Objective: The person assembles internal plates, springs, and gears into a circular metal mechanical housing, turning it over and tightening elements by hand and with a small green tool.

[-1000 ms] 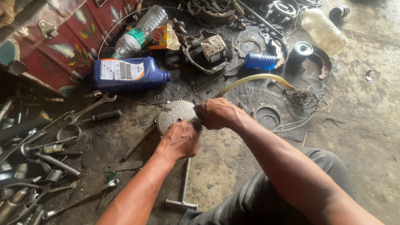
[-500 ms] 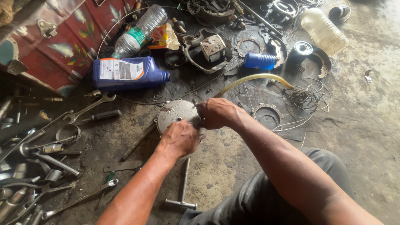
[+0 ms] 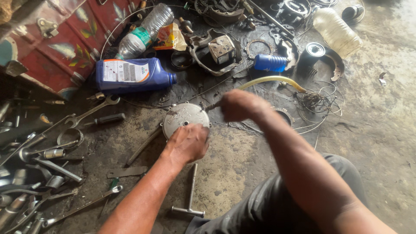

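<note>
Left hand: I see my left hand [image 3: 187,143] lying palm-down on the lower rim of the round grey metal cover [image 3: 185,119], fingers curled over its edge and pressing it to the floor.
Right hand: my right hand [image 3: 239,105] is closed in a fist around a thin tool [image 3: 213,105]; blur hides most of it, so I take it for a screwdriver, its tip at the cover's 3 o'clock edge.
Cover: it lies flat on the oily floor [image 3: 242,169], near the middle of my view.
At 11 o'clock of the cover: a blue oil jug [image 3: 134,74] on its side, a clear plastic bottle [image 3: 145,30] beyond it.
At 2 o'clock: a yellow hose [image 3: 271,80] curving toward a tangle of wire [image 3: 316,100].
At 6 o'clock: a T-handle wrench [image 3: 190,190], well apart from my left hand.
At 9 o'clock: a spanner [image 3: 93,109] and a black-handled screwdriver [image 3: 108,118] just beside it.
</note>
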